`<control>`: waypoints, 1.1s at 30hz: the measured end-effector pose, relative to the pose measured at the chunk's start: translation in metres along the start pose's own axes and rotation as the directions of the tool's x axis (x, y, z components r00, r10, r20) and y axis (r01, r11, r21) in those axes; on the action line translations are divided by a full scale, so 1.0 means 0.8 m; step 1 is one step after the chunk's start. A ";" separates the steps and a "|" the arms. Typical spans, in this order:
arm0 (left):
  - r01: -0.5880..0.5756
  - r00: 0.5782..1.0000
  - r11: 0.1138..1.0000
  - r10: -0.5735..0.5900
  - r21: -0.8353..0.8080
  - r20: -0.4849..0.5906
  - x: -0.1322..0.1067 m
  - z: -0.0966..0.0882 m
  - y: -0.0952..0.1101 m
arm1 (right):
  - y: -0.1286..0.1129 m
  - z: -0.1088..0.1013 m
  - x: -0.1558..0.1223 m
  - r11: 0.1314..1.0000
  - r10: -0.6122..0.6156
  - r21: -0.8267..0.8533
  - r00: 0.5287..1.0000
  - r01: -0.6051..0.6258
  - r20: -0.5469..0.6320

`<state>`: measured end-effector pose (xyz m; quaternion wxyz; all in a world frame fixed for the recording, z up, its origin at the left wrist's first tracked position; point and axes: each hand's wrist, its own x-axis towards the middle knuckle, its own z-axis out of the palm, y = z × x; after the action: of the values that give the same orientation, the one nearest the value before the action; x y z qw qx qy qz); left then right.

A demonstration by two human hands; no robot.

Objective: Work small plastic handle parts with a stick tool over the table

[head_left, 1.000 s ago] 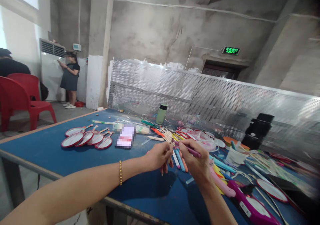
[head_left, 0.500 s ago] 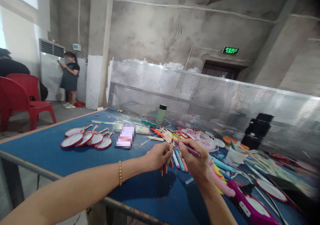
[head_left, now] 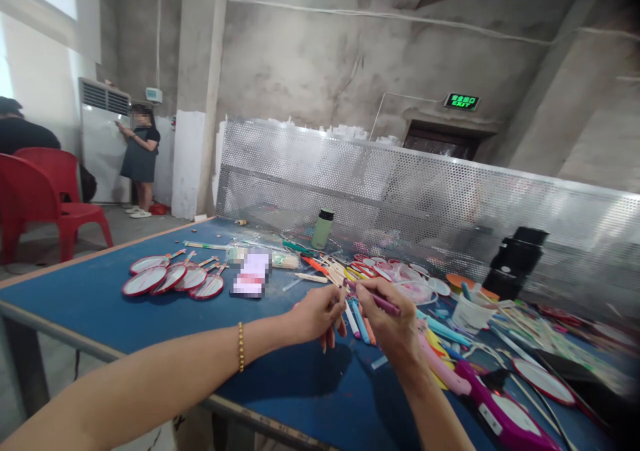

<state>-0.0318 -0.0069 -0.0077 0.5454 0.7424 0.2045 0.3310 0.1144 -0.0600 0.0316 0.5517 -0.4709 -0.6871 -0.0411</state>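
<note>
Between the fingertips of my left hand (head_left: 317,314), a thin wooden stick (head_left: 343,293) stands nearly upright, its top end dark. My right hand (head_left: 395,317) is closed around a purple marker pen (head_left: 386,304) in a writing grip. The pen's tip is at the top of the stick; whether they touch is hard to tell. Both hands are above the blue tabletop (head_left: 285,384). Beyond and between them lie several capped markers (head_left: 361,321) in white, blue and orange. A pile of pale wooden sticks (head_left: 334,269) is just behind the hands.
Several red-rimmed round fans (head_left: 145,281) overlap at left, near a lit phone (head_left: 251,274). A green bottle (head_left: 323,229) stands at the back before a perforated metal screen (head_left: 310,164). At right are a white cup (head_left: 470,316), a purple device (head_left: 505,411) and cables.
My right hand has shifted very slightly left, bringing the purple marker pen's tip closer to the stick's top. My left hand and the table items look the same.
</note>
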 end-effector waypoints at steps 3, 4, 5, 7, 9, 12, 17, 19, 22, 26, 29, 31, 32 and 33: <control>-0.006 1.000 1.000 0.006 -0.004 0.002 0.000 0.000 0.001 | 0.000 0.000 0.000 1.000 -0.001 0.000 1.000 0.001 0.010; -0.006 1.000 1.000 0.006 -0.003 0.001 0.000 0.000 0.001 | 0.001 -0.001 0.000 1.000 0.001 0.000 1.000 -0.001 -0.001; -0.004 1.000 1.000 0.004 0.000 0.000 0.000 0.000 0.001 | 0.001 -0.001 0.000 1.000 0.002 0.000 1.000 -0.002 -0.016; -0.004 1.000 1.000 0.004 0.006 -0.001 0.001 0.000 0.000 | 0.001 -0.001 0.000 1.000 0.004 -0.004 0.999 -0.004 -0.043; -0.008 1.000 1.000 0.008 0.005 0.001 0.001 0.000 0.000 | 0.000 -0.001 0.000 1.000 0.006 -0.006 0.999 -0.007 -0.049; -0.010 1.000 1.000 0.010 0.002 0.003 0.000 0.000 0.000 | -0.001 -0.001 0.000 1.000 0.011 0.001 1.000 -0.011 -0.024; -0.006 1.000 1.000 0.006 0.010 -0.002 0.001 -0.001 0.001 | -0.001 0.000 0.000 1.000 -0.001 -0.024 0.998 -0.001 -0.064; -0.010 1.000 1.000 0.010 0.006 -0.002 0.001 -0.002 0.000 | 0.000 0.000 0.000 1.000 0.002 -0.021 0.999 -0.003 -0.051; -0.010 1.000 1.000 0.010 -0.003 -0.002 0.001 -0.002 -0.001 | 0.000 -0.001 0.000 1.000 0.000 -0.006 1.000 0.000 -0.027; -0.006 1.000 1.000 0.006 0.005 0.000 0.000 0.000 -0.002 | 0.002 0.000 0.000 1.000 -0.003 -0.014 0.999 0.003 -0.047; -0.004 1.000 1.000 0.004 0.004 0.002 0.001 0.000 -0.003 | 0.003 0.001 0.001 1.000 -0.012 -0.009 1.000 0.012 -0.025; -0.002 1.000 1.000 0.002 -0.003 0.004 0.001 0.000 -0.003 | 0.003 0.001 0.000 1.000 -0.015 -0.005 1.000 0.015 -0.016; -0.003 1.000 1.000 0.003 -0.006 0.005 0.002 -0.001 -0.003 | 0.003 0.001 0.000 1.000 -0.015 -0.008 1.000 0.014 -0.025; -0.006 1.000 1.000 0.006 -0.007 0.006 0.002 -0.001 -0.003 | 0.002 0.000 0.000 1.000 -0.014 -0.013 0.999 0.013 -0.040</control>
<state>-0.0310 -0.0048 -0.0092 0.5476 0.7421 0.1994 0.3312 0.1153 -0.0590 0.0308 0.5621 -0.4688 -0.6788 -0.0586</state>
